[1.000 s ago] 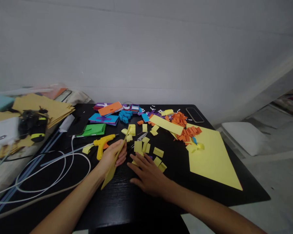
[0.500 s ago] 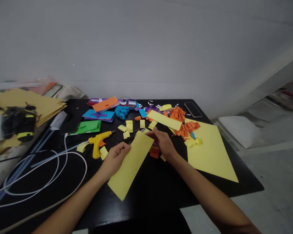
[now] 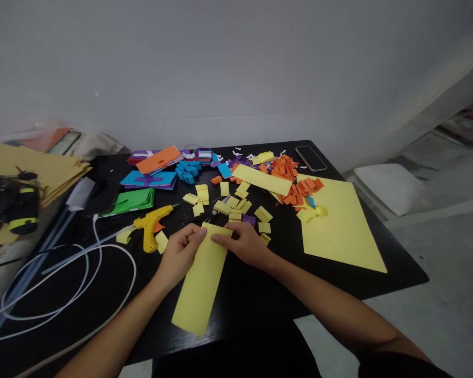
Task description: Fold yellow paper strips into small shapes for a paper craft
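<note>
Black desk before me: right of the glue gun, left hand and right hand both pinch a yellow strip, seemingly whole; small pieces right of that glue gun look already cut, the large sheet well right apparently not

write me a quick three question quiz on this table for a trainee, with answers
1. Multiple choice: what do the left hand and right hand both hold?
A) an orange card
B) a yellow strip
C) a white cable
2. True or false: the phone lies farther from the person than the big yellow sheet.
3. Fill in: the glue gun lies on the ____ hand's side.

Key: 1. B; 2. true; 3. left.
</note>
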Available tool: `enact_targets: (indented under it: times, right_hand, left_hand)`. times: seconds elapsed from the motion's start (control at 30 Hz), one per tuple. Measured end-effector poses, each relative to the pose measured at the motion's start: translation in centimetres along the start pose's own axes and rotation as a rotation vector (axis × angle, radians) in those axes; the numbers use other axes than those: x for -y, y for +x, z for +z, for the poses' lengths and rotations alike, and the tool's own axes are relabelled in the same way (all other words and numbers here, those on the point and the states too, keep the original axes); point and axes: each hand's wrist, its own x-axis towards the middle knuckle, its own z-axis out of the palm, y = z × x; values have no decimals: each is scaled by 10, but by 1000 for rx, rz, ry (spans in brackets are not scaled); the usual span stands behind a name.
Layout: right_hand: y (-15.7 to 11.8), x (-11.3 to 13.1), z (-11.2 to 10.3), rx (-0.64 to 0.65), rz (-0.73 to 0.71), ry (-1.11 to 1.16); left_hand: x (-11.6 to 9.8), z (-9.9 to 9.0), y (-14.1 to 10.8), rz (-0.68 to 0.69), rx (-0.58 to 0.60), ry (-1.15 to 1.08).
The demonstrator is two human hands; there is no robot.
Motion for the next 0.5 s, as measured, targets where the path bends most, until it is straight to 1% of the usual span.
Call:
enact_targets:
  times: [0.07,0.23,0.4,0.5]
  right_hand:
    - [-2,0,3,-10,6,43]
    - [-3,0,8,-33,78,297]
    - [-3,-3,10,-62,48,274]
    - [-4,-3,9,-35,46,250]
  left_hand:
    - [2,0,0,-9,-28,-5]
    - [3,-1,0,33,-101,30]
    - [0,-2,-1,58,-110,56]
    - [-2,-3,-1,79,-115,48]
